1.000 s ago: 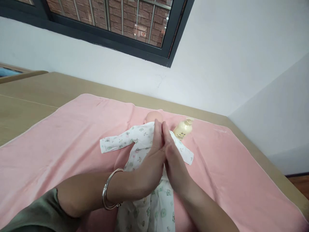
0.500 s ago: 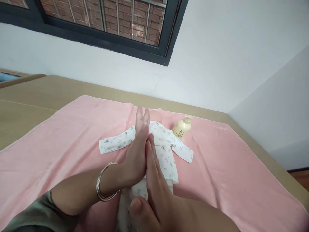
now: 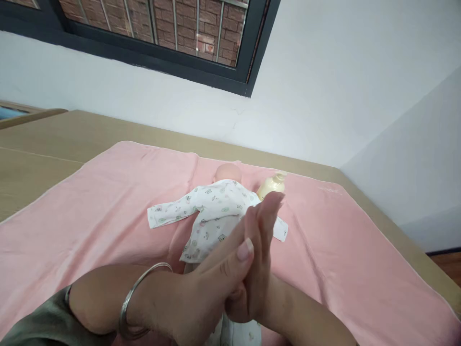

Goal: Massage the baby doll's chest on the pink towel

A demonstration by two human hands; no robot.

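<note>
My left hand (image 3: 205,293), with silver bangles (image 3: 131,300) on its wrist, presses flat against my right hand (image 3: 261,259), palm to palm. The fingers of both are stretched out, and no object shows between them. Below and beyond my hands lies a baby doll (image 3: 228,173) in a white printed top (image 3: 216,206), sleeves spread to the sides. Its lower part is mostly hidden by my hands and forearms. By its shoulder, on the right, is a cream-yellow pump bottle (image 3: 271,185), its lower part hidden behind my fingertips.
A pink blanket (image 3: 118,192) with folds covers much of the wooden surface (image 3: 93,129). White walls (image 3: 324,86) stand behind and to the right. A dark-framed window (image 3: 180,67) with bars is above. A wooden edge (image 3: 39,115) rises at far left.
My pressed palms have rubbed past each other: the left hand has slid down and nearer, the right hand forward and up. More of the doll's head and top shows.
</note>
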